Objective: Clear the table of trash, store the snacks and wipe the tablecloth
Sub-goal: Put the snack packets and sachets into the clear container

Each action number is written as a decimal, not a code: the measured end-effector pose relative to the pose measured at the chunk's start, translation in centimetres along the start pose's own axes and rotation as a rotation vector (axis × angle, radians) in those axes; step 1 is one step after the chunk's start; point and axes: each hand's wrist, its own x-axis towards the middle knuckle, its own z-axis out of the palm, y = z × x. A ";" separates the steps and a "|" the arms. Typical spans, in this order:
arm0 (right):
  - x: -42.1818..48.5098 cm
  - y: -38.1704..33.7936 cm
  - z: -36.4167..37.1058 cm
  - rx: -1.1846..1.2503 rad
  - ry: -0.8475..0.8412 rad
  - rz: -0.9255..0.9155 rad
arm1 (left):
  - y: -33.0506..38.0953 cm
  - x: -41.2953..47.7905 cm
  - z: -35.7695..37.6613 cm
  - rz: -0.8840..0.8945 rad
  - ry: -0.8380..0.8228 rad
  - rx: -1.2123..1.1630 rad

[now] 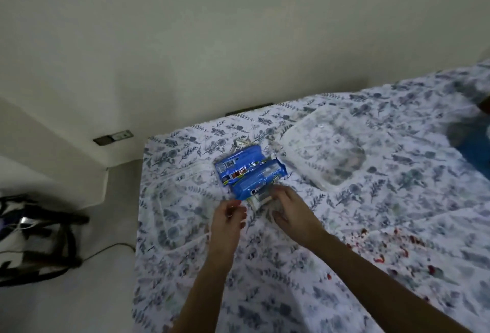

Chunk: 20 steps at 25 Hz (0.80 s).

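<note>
hands: 2 [230, 213] [289, 206] | blue cookie packs [249, 173]: 2 | clear containers [324, 151]: 2

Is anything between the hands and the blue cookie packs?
Nothing visible. Both hands, left and right, are already at the near end of the blue cookie packs. Clear containers sit off to the sides.

We can read only a white "O" — the start of a brand name — on the blue plastic cookie wrapper [250, 173].
</note>
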 end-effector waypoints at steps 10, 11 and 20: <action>8.3 2.0 -1.3 -0.410 -0.256 -0.110 | 3.2 9.0 -4.1 0.299 0.004 0.714; 8.1 2.2 -0.7 -0.407 -0.248 -0.052 | 3.5 10.2 -4.3 0.309 -0.014 0.743; 7.5 3.2 0.6 -0.458 -0.143 0.082 | 2.6 15.3 -0.5 0.359 -0.192 1.193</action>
